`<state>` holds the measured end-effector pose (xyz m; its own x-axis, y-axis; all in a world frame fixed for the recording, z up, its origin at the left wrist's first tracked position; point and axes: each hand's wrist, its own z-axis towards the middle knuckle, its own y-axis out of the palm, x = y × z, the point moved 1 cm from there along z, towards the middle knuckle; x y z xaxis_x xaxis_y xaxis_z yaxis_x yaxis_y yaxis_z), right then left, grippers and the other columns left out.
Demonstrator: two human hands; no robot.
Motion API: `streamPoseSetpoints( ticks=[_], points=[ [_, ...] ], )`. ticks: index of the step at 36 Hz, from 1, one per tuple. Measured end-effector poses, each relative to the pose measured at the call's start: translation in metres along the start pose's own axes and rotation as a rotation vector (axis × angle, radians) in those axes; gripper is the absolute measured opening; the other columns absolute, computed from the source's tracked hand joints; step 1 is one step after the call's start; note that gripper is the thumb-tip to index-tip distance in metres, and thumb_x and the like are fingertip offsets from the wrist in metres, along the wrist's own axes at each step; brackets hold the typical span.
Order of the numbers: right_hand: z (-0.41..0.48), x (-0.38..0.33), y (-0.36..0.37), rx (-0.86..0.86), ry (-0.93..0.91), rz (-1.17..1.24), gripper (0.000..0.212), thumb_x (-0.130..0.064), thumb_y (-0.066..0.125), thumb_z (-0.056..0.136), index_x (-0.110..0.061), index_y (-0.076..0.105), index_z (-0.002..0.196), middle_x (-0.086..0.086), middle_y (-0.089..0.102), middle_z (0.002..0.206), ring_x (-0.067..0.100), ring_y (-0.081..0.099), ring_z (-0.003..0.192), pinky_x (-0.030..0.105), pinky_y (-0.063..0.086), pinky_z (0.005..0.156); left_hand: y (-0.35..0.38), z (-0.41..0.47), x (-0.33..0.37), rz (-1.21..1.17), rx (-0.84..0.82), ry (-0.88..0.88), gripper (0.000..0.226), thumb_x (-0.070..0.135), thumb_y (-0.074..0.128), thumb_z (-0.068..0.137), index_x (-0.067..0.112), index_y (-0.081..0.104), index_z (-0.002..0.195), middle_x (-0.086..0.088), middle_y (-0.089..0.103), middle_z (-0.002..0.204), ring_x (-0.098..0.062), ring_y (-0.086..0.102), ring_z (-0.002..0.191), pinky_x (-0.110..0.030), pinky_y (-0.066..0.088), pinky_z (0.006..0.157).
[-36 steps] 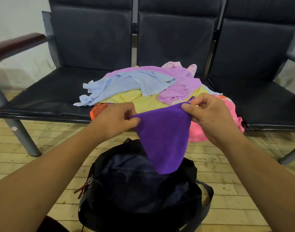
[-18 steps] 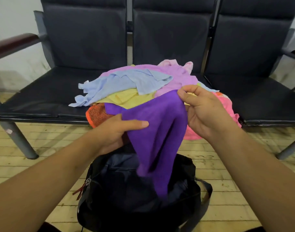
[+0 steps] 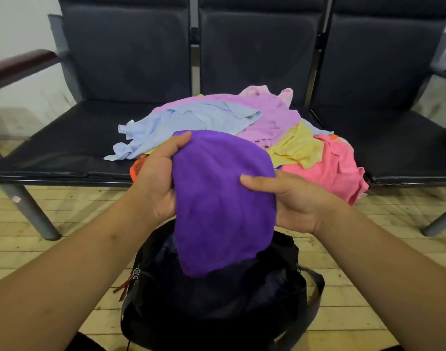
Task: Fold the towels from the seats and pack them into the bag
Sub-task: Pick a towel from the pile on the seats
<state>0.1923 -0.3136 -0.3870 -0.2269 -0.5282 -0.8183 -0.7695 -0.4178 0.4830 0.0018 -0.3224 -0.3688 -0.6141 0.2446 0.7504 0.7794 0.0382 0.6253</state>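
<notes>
A folded deep purple towel [image 3: 222,206] hangs in front of me above the dark open bag [image 3: 217,300] on the floor. My left hand [image 3: 157,181] grips the towel's left edge, thumb on top. My right hand [image 3: 293,198] holds its right side, thumb pressed across the front. The towel's lower end reaches the bag's opening. Behind it, a loose pile of towels lies on the middle seat: light blue [image 3: 186,125], lilac [image 3: 272,115], yellow [image 3: 298,148], pink [image 3: 336,168] and an orange one [image 3: 136,168] mostly hidden.
A row of three dark padded seats [image 3: 65,148] on grey metal legs [image 3: 29,211] stands against a white wall. A brown armrest [image 3: 22,64] sticks out at the left. The floor is pale wooden boards [image 3: 52,249]. The bag's strap [image 3: 315,287] lies to its right.
The purple towel was stretched between both hands, then folded over. Now it is a compact folded piece, held on both sides and lower, closer to the bag.
</notes>
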Motion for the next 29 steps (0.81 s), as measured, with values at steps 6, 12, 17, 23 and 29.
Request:
streamPoseSetpoints(
  ticks=[6, 12, 17, 23, 29],
  points=[
    [0.001, -0.020, 0.001, 0.186, -0.215, 0.124, 0.038, -0.020, 0.070, 0.080, -0.005, 0.067, 0.115, 0.010, 0.075, 0.101, 0.019, 0.074, 0.084, 0.030, 0.061, 0.076, -0.005, -0.006, -0.013, 0.260, -0.160, -0.170, 0.042, 0.050, 0.057, 0.075, 0.018, 0.082, 0.085, -0.003, 0.077, 0.098, -0.016, 0.075, 0.088, -0.027, 0.060, 0.069],
    [0.001, -0.019, -0.012, 0.357, -0.123, 0.031, 0.030, -0.016, 0.067, 0.092, 0.000, 0.069, 0.117, 0.010, 0.076, 0.097, 0.018, 0.073, 0.074, 0.029, 0.062, 0.063, -0.004, -0.003, -0.019, 0.229, -0.122, -0.084, 0.019, 0.016, 0.064, 0.080, 0.006, 0.076, 0.089, -0.010, 0.077, 0.091, -0.017, 0.075, 0.078, -0.026, 0.059, 0.066],
    [0.001, -0.016, -0.011, 0.206, -0.026, 0.116, 0.058, -0.044, 0.061, 0.088, -0.003, 0.065, 0.129, 0.012, 0.073, 0.114, 0.024, 0.071, 0.099, 0.036, 0.058, 0.087, 0.002, -0.002, -0.018, 0.142, -0.042, -0.007, 0.024, 0.019, 0.058, 0.093, 0.011, 0.076, 0.080, -0.006, 0.077, 0.086, -0.016, 0.074, 0.074, -0.027, 0.059, 0.061],
    [0.004, -0.011, -0.018, 0.244, -0.131, -0.125, 0.040, -0.013, 0.067, 0.086, 0.000, 0.067, 0.124, 0.010, 0.071, 0.122, 0.020, 0.069, 0.104, 0.033, 0.055, 0.092, -0.002, 0.000, -0.014, 0.172, -0.039, -0.041, 0.019, 0.015, 0.053, 0.098, 0.008, 0.071, 0.102, -0.008, 0.076, 0.099, -0.018, 0.075, 0.086, -0.029, 0.061, 0.068],
    [0.002, -0.018, -0.028, 0.391, -0.246, -0.075, 0.040, -0.014, 0.068, 0.088, 0.007, 0.064, 0.122, 0.026, 0.067, 0.123, 0.036, 0.066, 0.103, 0.045, 0.055, 0.088, -0.013, 0.006, -0.010, 0.420, -0.033, -0.043, 0.033, 0.021, 0.060, 0.090, 0.001, 0.068, 0.115, -0.011, 0.074, 0.111, -0.017, 0.071, 0.098, -0.031, 0.059, 0.087]
  ],
)
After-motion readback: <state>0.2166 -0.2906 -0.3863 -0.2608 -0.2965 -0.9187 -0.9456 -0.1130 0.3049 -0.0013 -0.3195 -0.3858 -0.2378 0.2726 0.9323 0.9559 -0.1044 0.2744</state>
